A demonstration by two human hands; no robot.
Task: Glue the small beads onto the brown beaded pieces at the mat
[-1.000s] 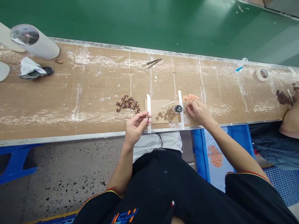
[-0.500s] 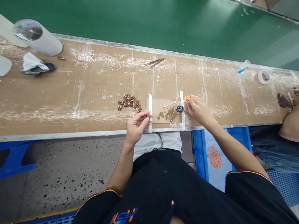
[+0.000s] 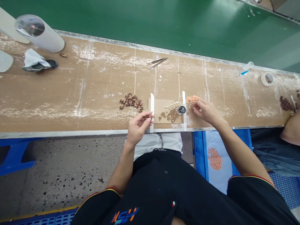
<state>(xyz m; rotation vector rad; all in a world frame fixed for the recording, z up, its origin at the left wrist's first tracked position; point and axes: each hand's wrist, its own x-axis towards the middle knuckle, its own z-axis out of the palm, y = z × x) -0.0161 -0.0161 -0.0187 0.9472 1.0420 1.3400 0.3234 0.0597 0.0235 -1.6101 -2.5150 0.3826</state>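
My left hand [image 3: 138, 126] is at the left strip of white tape [image 3: 152, 107], thumb and fingers pinched on a small brown-and-gold piece [image 3: 150, 116]. Behind it lies a pile of similar brown-and-gold pieces [image 3: 131, 102]. My right hand [image 3: 203, 110] is closed in a pinch just in front of a heap of tiny orange pieces [image 3: 192, 99]; what its fingertips hold is too small to make out. Between my hands, a stained cardboard piece [image 3: 159, 107] lies under the tape, with a cotton swab [image 3: 172, 105] and a small round pot of black stuff [image 3: 182, 109] on it.
Tweezers [image 3: 158, 62] lie toward the back. At the left stand a white roll [image 3: 50, 39] and a crumpled cloth [image 3: 35, 61]; a tape roll [image 3: 267, 79] is at the right. Below the table edge, a blue tray [image 3: 199, 150] holds more orange pieces. A co-worker's arm [image 3: 292, 129] shows at the right.
My right hand has shifted slightly right, away from the black pot, along the front of the orange heap. My left hand keeps its pinch at nearly the same spot. The view has shifted slightly.
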